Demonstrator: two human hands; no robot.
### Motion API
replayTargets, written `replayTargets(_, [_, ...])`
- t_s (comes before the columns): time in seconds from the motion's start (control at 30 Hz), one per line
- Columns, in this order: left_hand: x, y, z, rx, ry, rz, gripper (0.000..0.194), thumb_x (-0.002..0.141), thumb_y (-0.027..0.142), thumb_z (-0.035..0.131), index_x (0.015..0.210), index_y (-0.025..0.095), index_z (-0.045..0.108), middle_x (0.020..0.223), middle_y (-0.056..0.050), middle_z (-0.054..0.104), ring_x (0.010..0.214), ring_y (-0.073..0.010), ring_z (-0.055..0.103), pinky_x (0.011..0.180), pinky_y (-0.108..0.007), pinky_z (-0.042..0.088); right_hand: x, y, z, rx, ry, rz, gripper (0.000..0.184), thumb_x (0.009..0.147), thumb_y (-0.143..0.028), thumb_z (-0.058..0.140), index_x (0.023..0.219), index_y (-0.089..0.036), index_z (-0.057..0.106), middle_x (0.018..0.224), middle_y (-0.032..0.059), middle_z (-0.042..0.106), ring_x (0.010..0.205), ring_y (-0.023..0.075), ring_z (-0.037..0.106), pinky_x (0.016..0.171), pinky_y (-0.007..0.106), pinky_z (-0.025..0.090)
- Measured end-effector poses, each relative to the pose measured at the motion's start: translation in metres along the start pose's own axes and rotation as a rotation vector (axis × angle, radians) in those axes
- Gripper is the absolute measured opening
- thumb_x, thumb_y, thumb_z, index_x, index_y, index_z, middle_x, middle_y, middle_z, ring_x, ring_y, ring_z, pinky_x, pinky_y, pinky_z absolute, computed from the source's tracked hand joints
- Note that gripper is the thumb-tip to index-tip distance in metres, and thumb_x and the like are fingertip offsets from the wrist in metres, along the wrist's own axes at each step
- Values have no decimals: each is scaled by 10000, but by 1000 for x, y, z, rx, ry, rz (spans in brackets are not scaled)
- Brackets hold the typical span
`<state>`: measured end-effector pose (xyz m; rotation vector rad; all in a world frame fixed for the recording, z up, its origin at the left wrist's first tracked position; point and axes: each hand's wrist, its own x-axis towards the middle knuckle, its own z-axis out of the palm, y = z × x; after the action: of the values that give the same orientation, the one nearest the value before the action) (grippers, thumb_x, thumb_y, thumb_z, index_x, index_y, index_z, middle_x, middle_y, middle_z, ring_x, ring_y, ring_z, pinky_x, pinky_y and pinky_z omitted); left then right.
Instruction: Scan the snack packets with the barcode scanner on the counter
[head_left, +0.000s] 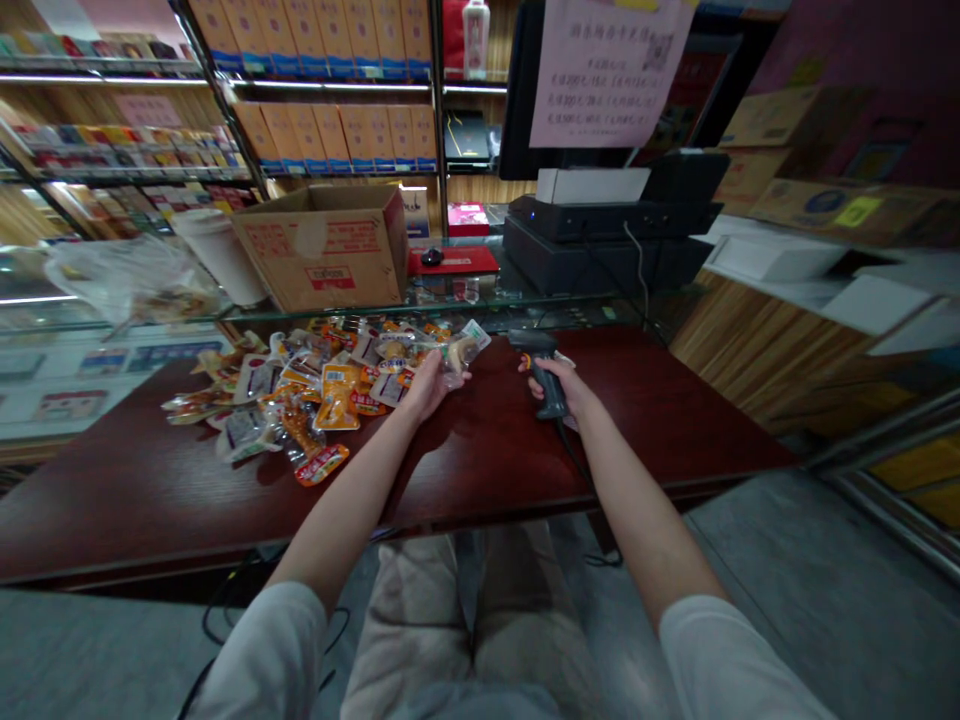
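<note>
My left hand (pixel 427 388) holds a clear plastic snack packet (pixel 459 354) with a pale food piece inside, at the edge of a heap of several vacuum-sealed snack packets (pixel 315 395) in orange, white and clear wrappers. My right hand (pixel 562 385) grips a black handheld barcode scanner (pixel 541 372), its head pointing toward the packet. A dark cable runs from the scanner's base down across the dark red wooden counter (pixel 600 440). The two hands are a short distance apart.
A glass display case (pixel 465 315) runs along the counter's far side, topped by a cardboard box (pixel 322 248), a white cup (pixel 219 255), a plastic bag (pixel 120 282), a black computer mouse (pixel 432 257) and a black till with a printer (pixel 607 235). Stocked shelves stand behind.
</note>
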<state>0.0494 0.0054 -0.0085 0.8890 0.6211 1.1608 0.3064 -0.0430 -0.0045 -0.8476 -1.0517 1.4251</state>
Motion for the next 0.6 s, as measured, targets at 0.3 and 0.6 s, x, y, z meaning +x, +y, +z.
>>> replayTargets(0.3, [-2, 0, -8, 13, -75, 31, 464, 677, 138, 749, 1003, 219, 428, 945, 11, 689, 833, -211, 752, 794, -379, 604, 0, -1, 1, 3, -16, 24, 289, 729, -373, 717, 917, -184, 606, 890, 47, 716, 456, 73, 471, 405, 227, 380])
replayTargets(0.6, [-4, 0, -5, 73, -79, -15, 634, 605, 40, 679, 1181, 232, 498, 1071, -20, 656, 941, -224, 734, 851, -374, 558, -3, -3, 8, 2, -11, 3, 303, 721, -383, 723, 923, -180, 623, 850, 33, 698, 450, 70, 465, 398, 223, 384])
